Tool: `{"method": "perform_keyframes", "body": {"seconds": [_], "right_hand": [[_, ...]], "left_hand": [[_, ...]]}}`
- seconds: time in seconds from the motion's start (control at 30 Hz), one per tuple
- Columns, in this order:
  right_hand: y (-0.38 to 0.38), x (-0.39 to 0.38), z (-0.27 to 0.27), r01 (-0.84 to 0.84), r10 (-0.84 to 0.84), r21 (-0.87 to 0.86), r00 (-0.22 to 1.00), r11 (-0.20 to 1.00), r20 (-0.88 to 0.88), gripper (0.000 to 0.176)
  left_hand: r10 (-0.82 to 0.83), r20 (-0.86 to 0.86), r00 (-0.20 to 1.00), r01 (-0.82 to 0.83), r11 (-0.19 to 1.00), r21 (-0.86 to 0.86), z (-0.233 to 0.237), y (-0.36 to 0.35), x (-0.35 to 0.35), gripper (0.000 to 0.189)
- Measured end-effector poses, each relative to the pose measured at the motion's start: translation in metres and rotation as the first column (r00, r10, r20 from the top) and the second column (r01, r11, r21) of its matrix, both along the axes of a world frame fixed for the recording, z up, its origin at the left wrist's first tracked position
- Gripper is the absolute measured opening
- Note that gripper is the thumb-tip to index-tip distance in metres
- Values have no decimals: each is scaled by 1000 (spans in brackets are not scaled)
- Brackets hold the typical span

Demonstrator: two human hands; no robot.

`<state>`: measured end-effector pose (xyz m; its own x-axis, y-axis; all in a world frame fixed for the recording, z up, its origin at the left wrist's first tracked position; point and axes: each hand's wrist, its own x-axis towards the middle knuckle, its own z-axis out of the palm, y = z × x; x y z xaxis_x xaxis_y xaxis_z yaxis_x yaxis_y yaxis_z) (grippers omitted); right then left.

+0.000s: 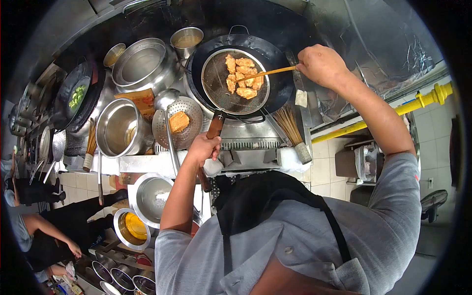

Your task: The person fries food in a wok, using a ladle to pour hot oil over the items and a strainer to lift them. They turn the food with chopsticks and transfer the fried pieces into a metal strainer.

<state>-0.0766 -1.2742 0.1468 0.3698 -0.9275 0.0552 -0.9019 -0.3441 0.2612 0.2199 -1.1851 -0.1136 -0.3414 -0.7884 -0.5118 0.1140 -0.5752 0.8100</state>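
My left hand (202,148) is closed around the wooden handle of a round mesh strainer (209,81), which sits over a dark wok (282,93). Several pieces of golden fried food (246,63), perhaps chicken, lie in the mesh. In my right hand (322,64) are wooden chopsticks (275,71), pinched at their end, with the tips among the pieces. Left of the strainer, a perforated skimmer (193,118) carries one fried piece (179,121), and a steel ladle (166,98) rests across its edge.
Steel pots (115,125) stand to the left, with a second wok (73,93) holding green vegetables beyond. A bamboo brush (290,128) lies right of the wok, near a yellow pipe (383,120). Bowls, one with yellow liquid (135,226), are lower left. Another person's arm (49,231) shows there.
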Motion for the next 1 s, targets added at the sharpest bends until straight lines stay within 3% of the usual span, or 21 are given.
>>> {"method": "perform_keyframes", "body": {"seconds": [0.93,1.0], "right_hand": [[4,-5,6,46,-47,33,999,998,26,18],[-1,-10,4,-20,19,24,999,1000,48,18]], "left_hand": [[-37,19,999,37,999,1,1,-3,5,11],[-67,18,998,68,998,-19,0,-3,8,12]]}}
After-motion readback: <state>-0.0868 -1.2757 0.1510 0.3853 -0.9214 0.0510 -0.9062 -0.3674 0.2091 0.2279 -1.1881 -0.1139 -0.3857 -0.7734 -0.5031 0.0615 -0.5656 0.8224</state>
